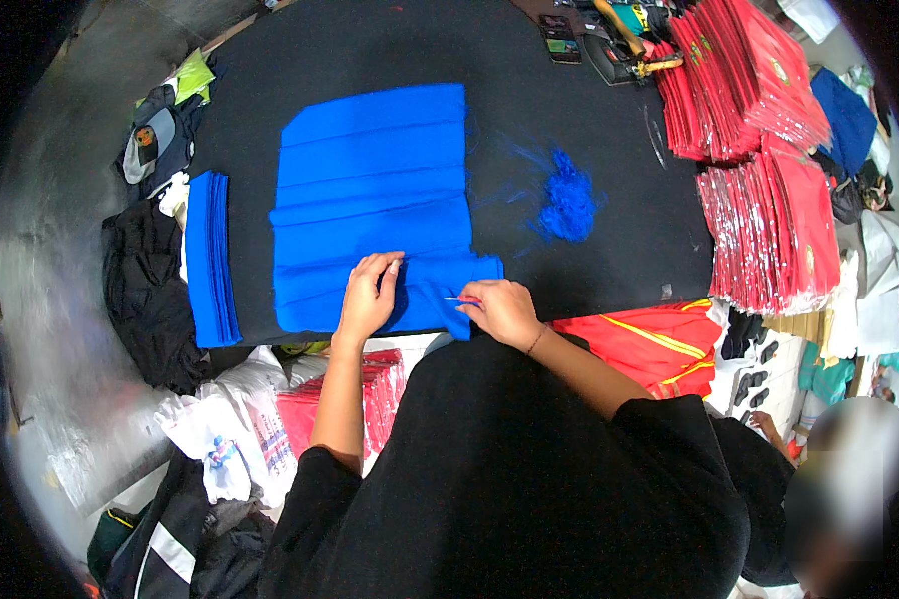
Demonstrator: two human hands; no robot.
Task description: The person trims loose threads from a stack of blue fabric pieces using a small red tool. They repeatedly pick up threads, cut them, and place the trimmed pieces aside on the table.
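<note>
Folded blue cloth pieces [374,180] lie overlapped in rows on a black-covered table [412,45]. My left hand [372,292] rests on the lowest piece near the table's front edge, its fingers apart, holding nothing. In my right hand [500,308] is a small red-handled tool [467,299] with a thin pale tip, pinched between thumb and fingers at the cloth's lower right corner; its exact kind cannot be told. To the right lies a tangled heap of blue thread [567,198]. A stack of narrow folded blue pieces [212,258] stands at the left.
Stacks of red garments in clear plastic [772,224] line the right side. At the back right are a phone [560,40] and a clothes iron [610,60]. Caps [150,142] and dark cloth [146,292] lie left. A person [764,464] is at the lower right.
</note>
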